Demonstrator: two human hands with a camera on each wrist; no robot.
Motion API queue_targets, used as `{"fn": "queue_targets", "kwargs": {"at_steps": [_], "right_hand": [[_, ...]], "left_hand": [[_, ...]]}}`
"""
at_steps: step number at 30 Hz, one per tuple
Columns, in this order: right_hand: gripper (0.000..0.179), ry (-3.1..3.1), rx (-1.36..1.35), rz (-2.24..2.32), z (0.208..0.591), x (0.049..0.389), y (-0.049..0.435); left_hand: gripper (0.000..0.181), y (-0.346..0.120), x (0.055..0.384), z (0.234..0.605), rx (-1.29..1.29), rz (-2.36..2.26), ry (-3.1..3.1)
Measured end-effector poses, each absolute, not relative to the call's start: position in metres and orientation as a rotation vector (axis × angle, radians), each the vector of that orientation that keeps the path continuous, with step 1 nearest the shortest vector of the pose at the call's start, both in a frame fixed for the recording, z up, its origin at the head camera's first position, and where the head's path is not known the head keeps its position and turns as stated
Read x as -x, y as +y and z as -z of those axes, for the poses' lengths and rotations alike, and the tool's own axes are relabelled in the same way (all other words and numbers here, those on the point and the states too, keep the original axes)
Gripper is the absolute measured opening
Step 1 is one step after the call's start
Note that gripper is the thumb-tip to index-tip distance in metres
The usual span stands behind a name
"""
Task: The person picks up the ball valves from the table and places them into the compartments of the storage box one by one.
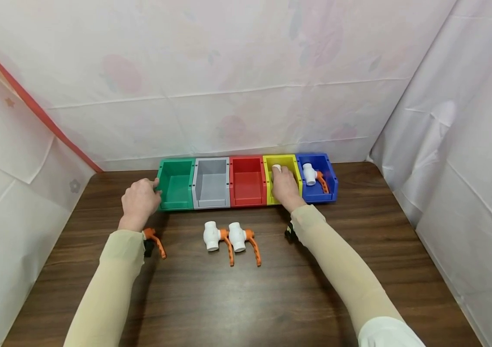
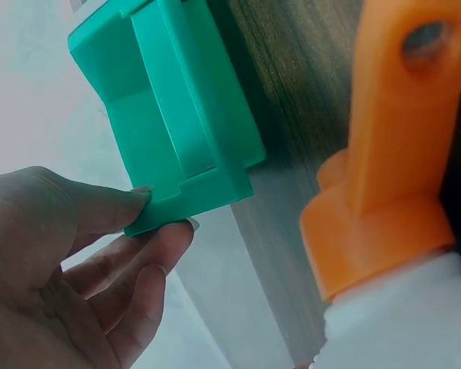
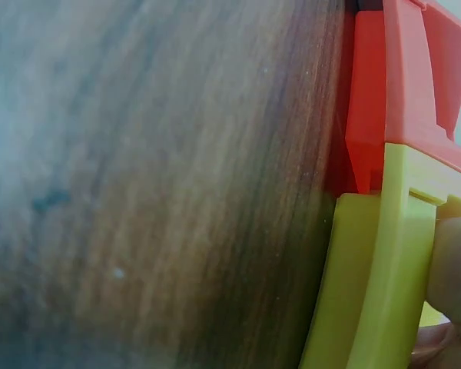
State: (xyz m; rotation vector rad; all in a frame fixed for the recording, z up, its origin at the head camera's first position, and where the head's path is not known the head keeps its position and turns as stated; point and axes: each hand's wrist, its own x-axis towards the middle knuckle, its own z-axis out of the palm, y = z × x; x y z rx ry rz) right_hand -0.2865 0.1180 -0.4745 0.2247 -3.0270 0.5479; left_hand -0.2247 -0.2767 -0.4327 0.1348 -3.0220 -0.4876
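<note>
At the left end of a row of bins, my left hand (image 1: 140, 200) pinches the side wall of the green bin (image 1: 176, 188), thumb inside and fingers outside in the left wrist view. Beneath that forearm lies a ball valve with an orange handle (image 1: 155, 241), its white body (image 2: 415, 323) showing in the left wrist view. My right hand (image 1: 286, 187) reaches down into the yellow bin (image 1: 291, 159). Its fingers hold a white ball valve (image 1: 277, 167), mostly hidden by the hand. In the right wrist view, only part of the hand (image 3: 453, 265) appears behind the yellow wall.
A grey bin (image 1: 211, 185) and a red bin (image 1: 247, 185) stand between the hands. The blue bin (image 1: 311, 196) at the right holds a white valve (image 1: 309, 174). Two more valves, one left (image 1: 211, 236) and one right (image 1: 237, 237), lie on the wooden table (image 1: 211, 303).
</note>
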Motion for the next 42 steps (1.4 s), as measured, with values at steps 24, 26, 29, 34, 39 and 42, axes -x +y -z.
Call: {"fn": "queue_targets", "kwargs": {"at_steps": [24, 26, 29, 34, 39, 42], "right_hand": [[0.046, -2.784, -0.358, -0.882, 0.459, 0.261, 0.124], [0.043, -2.749, -0.402, -0.889, 0.457, 0.256, 0.126], [0.039, -2.72, -0.453, -0.885, 0.454, 0.247, 0.128], [0.036, -2.71, -0.545, -0.862, 0.455, 0.234, 0.128], [0.034, -2.732, -0.612, -0.898, 0.457, 0.22, 0.125], [0.033, -2.738, -0.651, -0.883, 0.459, 0.212, 0.123]], "left_hand": [[0.046, -0.276, 0.224, 0.435, -0.127, 0.5, -3.02], [0.046, -0.275, 0.224, 0.435, -0.127, 0.514, -3.014], [0.046, -0.275, 0.225, 0.436, -0.123, 0.515, -3.012], [0.047, -0.275, 0.224, 0.436, -0.137, 0.51, -3.023], [0.047, -0.276, 0.223, 0.435, -0.15, 0.509, -3.024], [0.047, -0.276, 0.222, 0.435, -0.154, 0.504, -3.028]]}}
